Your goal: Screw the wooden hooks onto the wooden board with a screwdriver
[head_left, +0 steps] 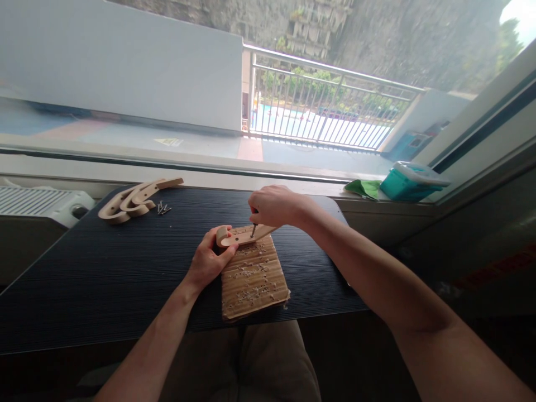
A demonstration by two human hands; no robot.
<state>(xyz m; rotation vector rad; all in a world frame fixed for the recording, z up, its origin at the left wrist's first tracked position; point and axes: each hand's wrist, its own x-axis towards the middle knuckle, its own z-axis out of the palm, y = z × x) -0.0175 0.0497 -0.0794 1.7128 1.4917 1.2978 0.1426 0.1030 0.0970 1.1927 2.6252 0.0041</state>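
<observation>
A curved wooden hook point(240, 239) lies over the far part of a pitted cardboard pad point(254, 279). My left hand point(208, 258) is closed around the hook's rounded left end, thumb along its near edge. Above the hook, my right hand point(270, 202) grips a screwdriver point(254, 226) by its handle, which the fingers mostly hide. The screwdriver's shaft points down, and its tip meets the hook's face. A dark hole shows in the wood left of the tip. Whether a screw sits under the tip is too small to tell.
More curved wooden hooks point(125, 204) lie at the table's far left, with several loose screws point(163, 209) beside them. The dark table point(104, 279) stands against a window sill. On the sill are a teal box point(408, 181) and a green cloth point(362, 188). A white radiator point(46, 202) is at left.
</observation>
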